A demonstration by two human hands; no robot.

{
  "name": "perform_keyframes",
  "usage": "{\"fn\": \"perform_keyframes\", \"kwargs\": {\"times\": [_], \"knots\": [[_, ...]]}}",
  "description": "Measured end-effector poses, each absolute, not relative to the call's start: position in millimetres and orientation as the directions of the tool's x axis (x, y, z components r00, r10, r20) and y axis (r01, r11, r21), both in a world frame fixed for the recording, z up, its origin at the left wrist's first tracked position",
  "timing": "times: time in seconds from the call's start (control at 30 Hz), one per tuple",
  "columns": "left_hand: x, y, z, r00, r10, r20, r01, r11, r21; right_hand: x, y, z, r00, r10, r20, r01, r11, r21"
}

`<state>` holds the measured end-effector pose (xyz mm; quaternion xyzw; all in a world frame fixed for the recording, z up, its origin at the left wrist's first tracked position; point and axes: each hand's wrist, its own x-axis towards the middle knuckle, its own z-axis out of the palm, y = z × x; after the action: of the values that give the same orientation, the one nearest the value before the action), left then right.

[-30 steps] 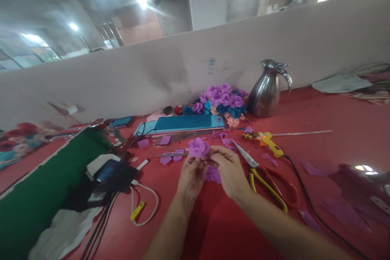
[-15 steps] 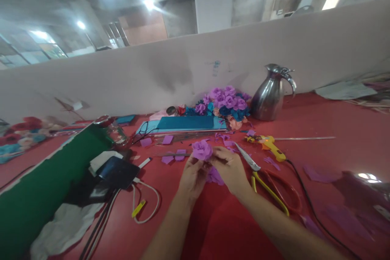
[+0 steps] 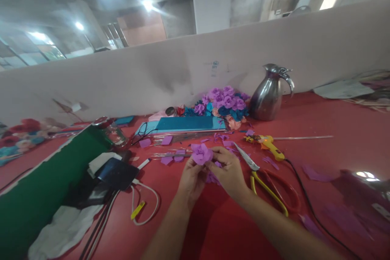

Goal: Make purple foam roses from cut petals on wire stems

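Note:
A purple paper flower [image 3: 201, 154] with ruffled petals is held up above the red table. My left hand [image 3: 191, 176] grips it from below, fingers closed around its base. The fingers of my right hand [image 3: 228, 168] pinch its right edge. Beneath my hands lies more purple paper [image 3: 212, 178], partly hidden by the fingers. To the right of my right hand rest scissors [image 3: 250, 160] with yellow and red handles. A yellow glue gun [image 3: 272, 148] with a lit orange spot lies behind them, a clear stick behind it.
Purple paper squares [image 3: 166, 140] and scraps lie around. At the back are finished paper flowers [image 3: 227, 101], blue paper sheets [image 3: 185, 122] and a steel jug [image 3: 268, 93]. On the left stand a green board [image 3: 61, 178], a dark phone-like slab [image 3: 117, 173] and a white cable [image 3: 158, 199].
The flower is tipped slightly, its face turned more toward me. My right fingers have shifted a little along its edge. The view has moved marginally.

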<state>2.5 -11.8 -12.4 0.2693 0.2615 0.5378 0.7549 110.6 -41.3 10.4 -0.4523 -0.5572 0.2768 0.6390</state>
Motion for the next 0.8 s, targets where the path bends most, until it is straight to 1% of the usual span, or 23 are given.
{"fn": "perform_keyframes", "kwargs": {"times": [0.1,0.27,0.4,0.5,0.67,0.8], "knots": [[-1,-12,-12,0.305,0.942,-0.140,-0.644,0.313,0.698,110,-44,11,0.202,0.822,0.532,0.187,0.501,-0.845],[-8,-13,-5,0.374,0.901,-0.219,-0.607,0.416,0.677,106,-52,11,0.154,0.711,0.686,0.261,0.641,-0.722],[-11,-13,-5,0.392,0.895,-0.212,-0.610,0.425,0.669,104,-55,9,0.097,0.677,0.730,0.292,0.682,-0.671],[-11,-13,-8,0.410,0.888,-0.208,-0.593,0.432,0.679,104,-55,7,0.111,0.694,0.712,0.302,0.659,-0.689],[-10,-14,-11,0.385,0.896,-0.219,-0.567,0.417,0.710,105,-52,7,0.119,0.765,0.633,0.266,0.590,-0.762],[-8,-15,-11,0.367,0.910,-0.191,-0.590,0.387,0.709,108,-49,7,0.113,0.781,0.614,0.244,0.577,-0.780]]}}
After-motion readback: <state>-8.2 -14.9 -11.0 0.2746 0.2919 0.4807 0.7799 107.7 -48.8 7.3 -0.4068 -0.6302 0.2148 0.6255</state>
